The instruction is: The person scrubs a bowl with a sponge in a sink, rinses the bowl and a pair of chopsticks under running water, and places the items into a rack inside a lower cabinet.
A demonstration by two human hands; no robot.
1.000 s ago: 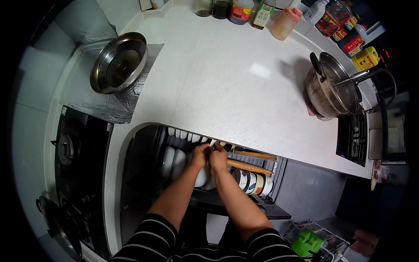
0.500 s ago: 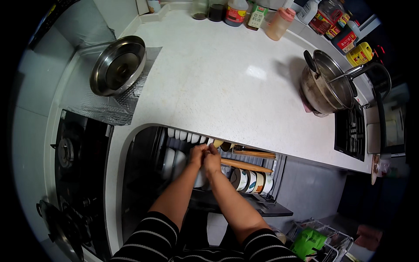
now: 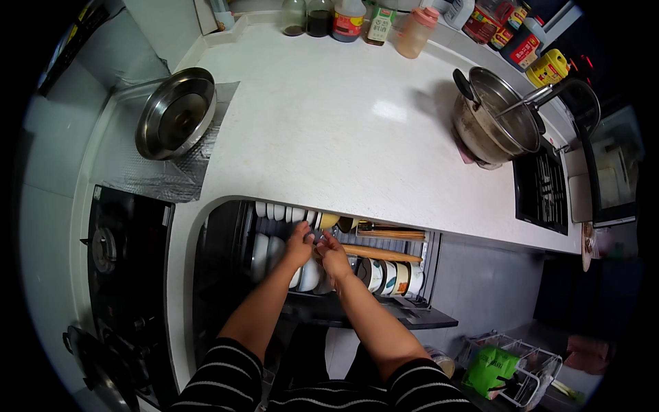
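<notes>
Both my hands are over an open dish drawer [image 3: 439, 317] below the counter edge. My left hand [image 3: 298, 246] reaches in with its fingers stretched toward the back row of small white bowls [image 3: 279, 212]. Close to its right, my right hand [image 3: 334, 259] has its fingers parted and pointing up and left. I make out nothing held in either hand. Beneath them, larger white bowls [image 3: 309, 276] stand on edge, partly hidden by my hands and forearms. A wooden rolling pin [image 3: 391, 253] lies to the right, behind several patterned cups [image 3: 400, 277]. A yellow dish [image 3: 329, 220] sits at the back.
Chopsticks [image 3: 391, 233] lie in a rack at the drawer's back right. A steel pan [image 3: 176, 113] rests on foil at the left, behind a black gas hob [image 3: 127, 275]. A large pot [image 3: 491, 127] with a ladle stands at the right. Bottles [image 3: 349, 20] line the counter's back.
My hands have moved apart from each other, the left one going slightly left and its fingers straightening. The whole view has shifted a little as my head moved.
</notes>
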